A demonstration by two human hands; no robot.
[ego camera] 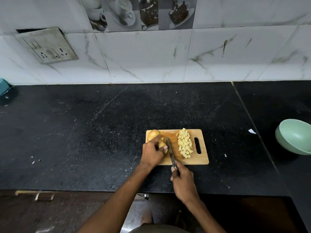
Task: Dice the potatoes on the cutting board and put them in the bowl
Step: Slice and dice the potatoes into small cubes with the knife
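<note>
A pale wooden board [201,161], rectangular with rounded corners and a slot handle at its 3 o'clock end, lies on the surface [101,132], a black speckled stone slab. On the board's right half sits a loose heap of small yellow potato cubes [184,144], matt and sharp-edged. At the board's 10 o'clock corner rests a whole potato [152,134], smooth, tan-skinned and oval. Just beside it, toward 5 o'clock, lies a second potato [162,145], partly cut.

The left hand [152,153] curls over this potato, fingers bent down on it and thumb against its near end. The right hand [182,179], at 6 o'clock off the board's edge, grips the dark handle of a knife [170,152] with fingers wrapped round it; the narrow steel blade runs toward 12 o'clock and lies against the potato's right side.

A smooth, round, pale green bowl [293,137] stands well apart at 3 o'clock, tilted, its far side cut off by the frame edge. Small white scraps [252,131] dot the surface between board and bowl.

The left hand hides most of the cut potato, so how far the blade has gone in cannot be told. A teal thing [4,88] at 9 o'clock is mostly out of frame.
</note>
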